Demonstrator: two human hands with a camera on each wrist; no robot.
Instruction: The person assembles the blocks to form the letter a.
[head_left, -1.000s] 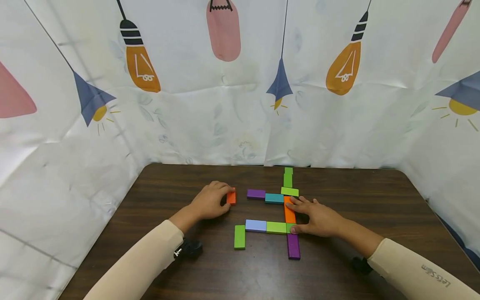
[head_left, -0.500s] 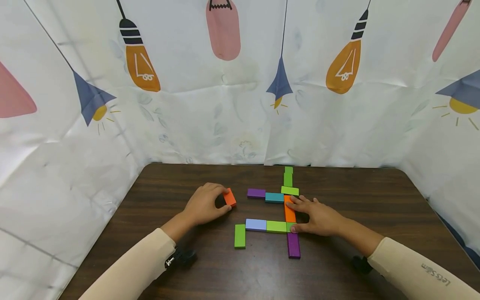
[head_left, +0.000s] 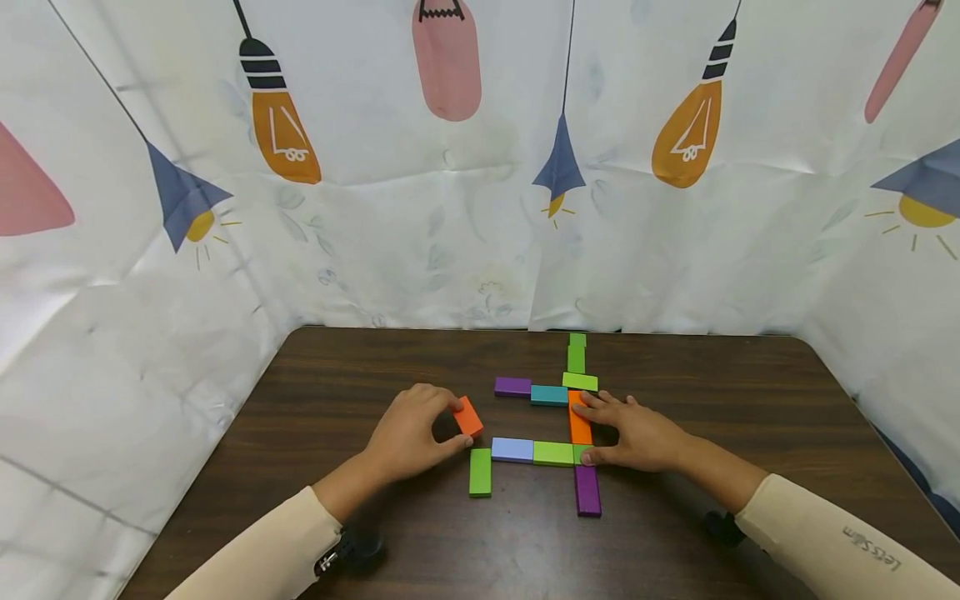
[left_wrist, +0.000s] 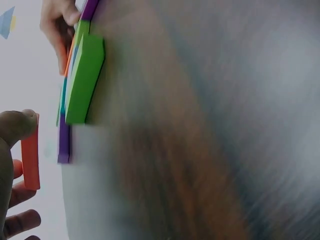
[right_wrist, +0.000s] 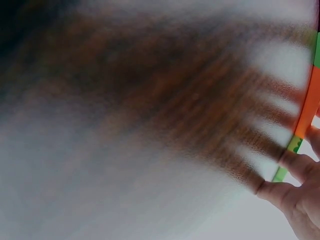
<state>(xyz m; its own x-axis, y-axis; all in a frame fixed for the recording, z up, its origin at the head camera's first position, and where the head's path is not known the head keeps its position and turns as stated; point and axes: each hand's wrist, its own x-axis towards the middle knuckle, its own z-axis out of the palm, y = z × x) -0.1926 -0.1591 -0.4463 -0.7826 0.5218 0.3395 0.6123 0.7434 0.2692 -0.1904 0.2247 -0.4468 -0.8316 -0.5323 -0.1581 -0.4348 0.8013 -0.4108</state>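
Between thumb and fingers my left hand [head_left: 408, 433] pinches an orange-red rectangular block [head_left: 468, 417], tilted. In the left wrist view this orange-red block [left_wrist: 30, 160] is held apart from the row. Just in front of it lie a green block [head_left: 480, 472] and a lavender block [head_left: 512, 450]. My right hand [head_left: 641, 437] rests with relaxed, spread fingers on an orange block [head_left: 579, 427], its thumb on a small green block [head_left: 581, 454] at that block's near end. The right wrist view shows fingertips beside the orange block [right_wrist: 308, 105].
A light green block [head_left: 552, 454] and a purple block [head_left: 587, 492] adjoin the small green one. Farther back, a teal block [head_left: 549, 396], another purple block [head_left: 512, 387] and several green blocks continue the layout. A printed curtain [head_left: 450, 250] surrounds the dark wooden table [head_left: 337, 358].
My left hand has brought the orange-red block toward me and slightly right, close to the lavender and green blocks, turning it on the way. The right hand has stayed still.
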